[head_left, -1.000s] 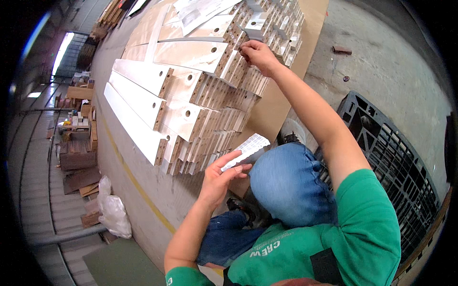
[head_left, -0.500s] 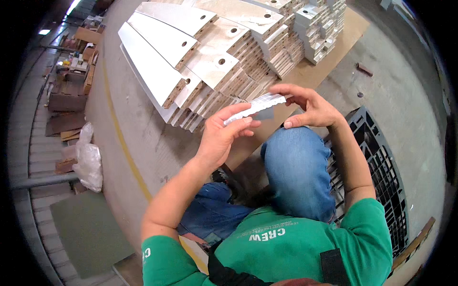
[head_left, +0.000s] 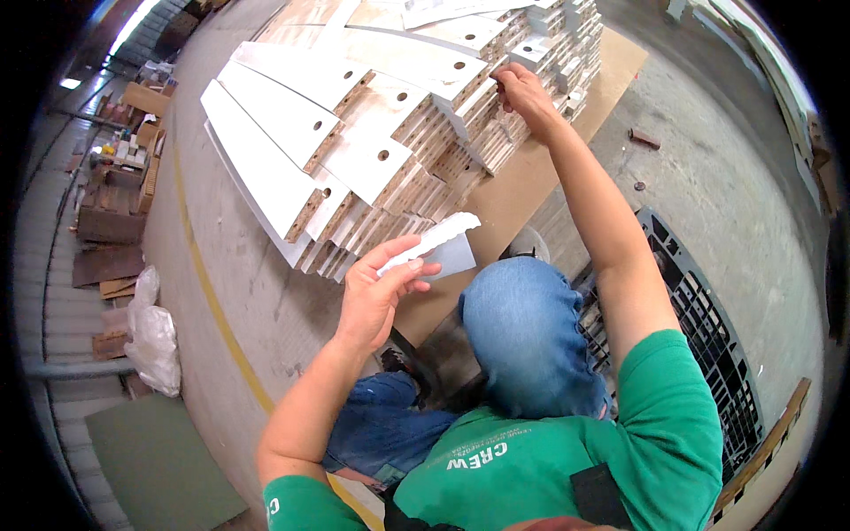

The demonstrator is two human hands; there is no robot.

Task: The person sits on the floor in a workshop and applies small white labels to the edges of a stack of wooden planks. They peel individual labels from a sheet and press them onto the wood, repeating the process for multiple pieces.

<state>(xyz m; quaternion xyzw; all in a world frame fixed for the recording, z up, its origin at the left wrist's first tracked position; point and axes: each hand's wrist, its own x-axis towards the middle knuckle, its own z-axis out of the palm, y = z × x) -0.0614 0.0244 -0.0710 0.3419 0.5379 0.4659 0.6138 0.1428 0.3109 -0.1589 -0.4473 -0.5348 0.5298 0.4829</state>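
A folded sheet of white paper [head_left: 456,255] with an uneven edge is pinched between the thumb and fingers of my left hand [head_left: 376,288]. It hangs in front of the stack, just beyond my raised knee. My right hand [head_left: 524,96] is stretched out to the far right, at the edge of the stacked boards, its fingers drawn together. Whatever those fingertips hold, if anything, is too small to make out. White particleboard panels [head_left: 376,137], tapered and with a round hole near one end, lie stacked in uneven layers before me.
Brown sheet material [head_left: 540,190] lies under the stack. A black plastic pallet [head_left: 708,327] is at my right. Left of the yellow floor line [head_left: 208,283] are a bundle of clear plastic film [head_left: 155,345] and a green-grey panel [head_left: 164,460]. A brown scrap [head_left: 645,139] lies on the floor.
My right hand has let go of the paper and moved far and slightly left to the boards' edge. My left hand, still holding the paper, has come a little nearer and left.
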